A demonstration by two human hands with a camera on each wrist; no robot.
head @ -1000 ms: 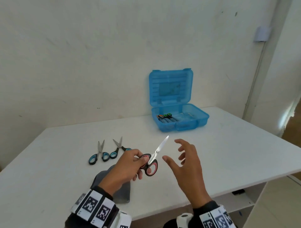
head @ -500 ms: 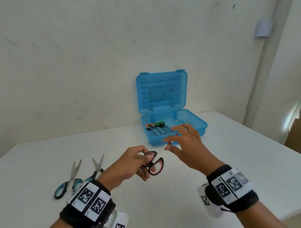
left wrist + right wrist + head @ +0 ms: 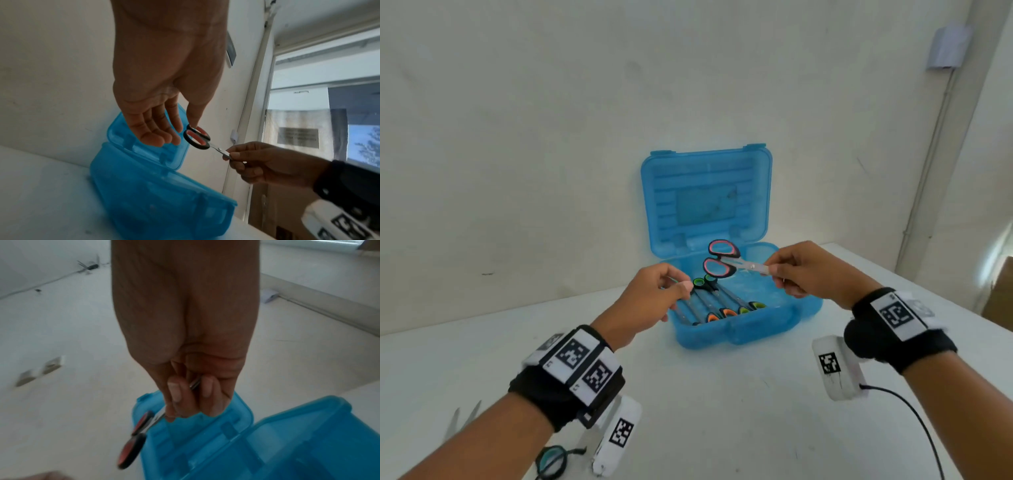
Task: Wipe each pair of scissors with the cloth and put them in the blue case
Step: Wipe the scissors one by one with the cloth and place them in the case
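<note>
White table [image 3: 722, 411] against pale wall. Blue case [image 3: 750, 329] on table, lid upright, tray open toward me. Several scissors in tray [image 3: 717, 301], orange and green handles. My right hand [image 3: 811, 270] pinches blades of red-handled scissors [image 3: 722, 260], thumb and fingers clamped on steel, handles pointing left above tray. My left hand [image 3: 650, 301] at tray's left edge, fingers relaxed and slightly apart, holding nothing. Teal-handled scissors [image 3: 551, 460] on table near my left forearm, partly out of frame. Cloth not visible.
</note>
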